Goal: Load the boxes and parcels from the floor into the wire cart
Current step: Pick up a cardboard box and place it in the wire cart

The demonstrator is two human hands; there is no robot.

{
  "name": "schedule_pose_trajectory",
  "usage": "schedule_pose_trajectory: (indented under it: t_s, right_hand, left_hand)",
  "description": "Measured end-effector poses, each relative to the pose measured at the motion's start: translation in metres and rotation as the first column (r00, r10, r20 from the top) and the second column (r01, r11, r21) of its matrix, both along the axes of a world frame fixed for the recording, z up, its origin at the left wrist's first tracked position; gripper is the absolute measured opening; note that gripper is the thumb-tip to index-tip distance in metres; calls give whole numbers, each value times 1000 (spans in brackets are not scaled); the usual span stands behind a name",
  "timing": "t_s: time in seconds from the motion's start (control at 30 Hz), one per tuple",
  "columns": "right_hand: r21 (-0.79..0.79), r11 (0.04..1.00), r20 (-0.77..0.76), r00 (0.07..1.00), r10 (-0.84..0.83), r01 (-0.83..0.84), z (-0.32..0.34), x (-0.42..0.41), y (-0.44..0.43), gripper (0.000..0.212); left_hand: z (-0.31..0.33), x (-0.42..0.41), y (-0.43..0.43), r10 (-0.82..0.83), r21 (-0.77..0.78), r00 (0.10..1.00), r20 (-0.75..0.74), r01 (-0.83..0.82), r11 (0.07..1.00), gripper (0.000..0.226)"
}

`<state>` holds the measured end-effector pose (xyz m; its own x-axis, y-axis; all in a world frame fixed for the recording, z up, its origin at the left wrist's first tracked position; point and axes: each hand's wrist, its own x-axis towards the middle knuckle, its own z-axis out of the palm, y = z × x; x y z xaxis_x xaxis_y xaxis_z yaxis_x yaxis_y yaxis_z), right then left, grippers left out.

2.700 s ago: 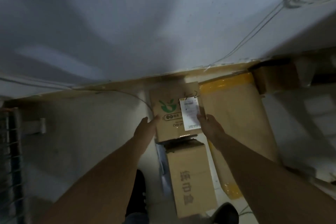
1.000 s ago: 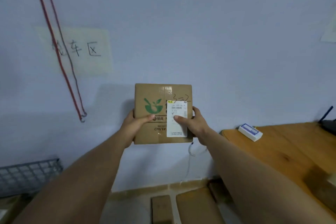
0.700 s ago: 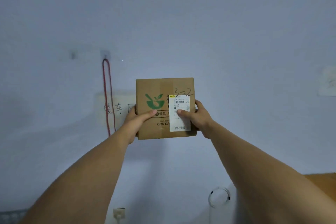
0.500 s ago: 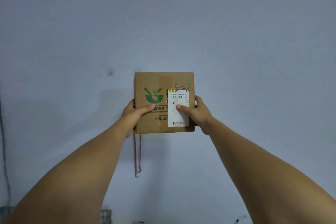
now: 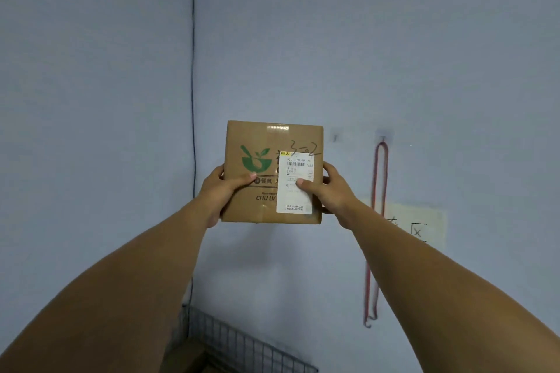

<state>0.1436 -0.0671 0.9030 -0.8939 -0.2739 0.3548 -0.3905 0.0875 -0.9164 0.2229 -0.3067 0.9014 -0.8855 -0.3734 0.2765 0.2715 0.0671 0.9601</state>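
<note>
I hold a small brown cardboard box (image 5: 266, 203) up at chest height in front of a pale blue wall. It bears a green bowl logo and a white shipping label. My left hand (image 5: 222, 188) grips its left edge, thumb across the front. My right hand (image 5: 330, 188) grips its right edge, thumb on the label. The wire cart (image 5: 242, 345) shows as a grey mesh rim at the bottom centre, below the box, with part of a brown box inside it.
A red cord (image 5: 377, 230) hangs from a wall hook to the right of the box, beside a paper sign (image 5: 424, 227) with handwriting. A dark cable (image 5: 192, 100) runs down the wall corner on the left.
I have lifted the box off the floor stack and turned left with it. The red cord and sign slid to the right of view, and the cart's mesh came in at the bottom.
</note>
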Motion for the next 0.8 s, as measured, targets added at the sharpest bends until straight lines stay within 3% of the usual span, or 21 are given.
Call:
schedule_pose_trajectory:
  t_s: [0.17,0.3,0.5,0.8]
  right_hand:
    - [-81,997,68,998,-5,10,-20,-20,-109,65]
    - [-168,985,157,988,-10,36,-45,-52,-188,71]
    - [-47,996,268,961,-64,80,-114,-112,-250,79]
    - [86,994,538,837,-103,66,-277,-191,-313,75]
  left_hand:
    - [-13,-17,-98,35,-69,999,16,-34,997,70]
    - [-30,-49,-162,35,-96,999,39,-31,995,68]
    - [-89,-106,-237,7,-108,969,245,20,994,76]
    - [-256,-208,-315,-33,-78,825,564,93,993,77]
